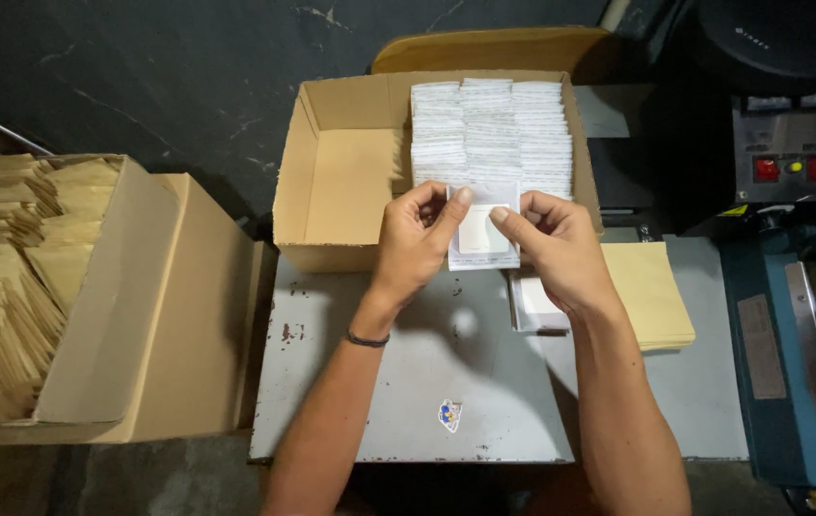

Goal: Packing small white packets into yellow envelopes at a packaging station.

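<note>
Both hands pinch one small white packet [482, 232], held up over the near wall of the open cardboard box [331, 196]. Left hand [414, 241]: thumb on the packet's top left, fingers curled behind it. Right hand [555, 245]: thumb tip on the packet face, fingers folded at its right edge. Packet is rectangular, with a paler square patch in the middle and fine print along the bottom, too small to read.

Behind it, the box's right half holds three tight rows of white packets [491, 129] standing on edge; the left half shows bare cardboard floor. Box sits on the far edge of a scuffed grey metal table [427, 382].

- Under the right wrist: short stack of white packets [534, 304], flat on the table.
- Right of that: pile of tan envelopes [652, 291].
- Table front: small blue-and-white sticker [450, 415].
- Far left: big carton [130, 315] full of brown paper envelopes.
- Right edge: blue heat sealer [781, 363]; beyond it a grey control panel [790, 148] with two red buttons and a yellow dot between them.
</note>
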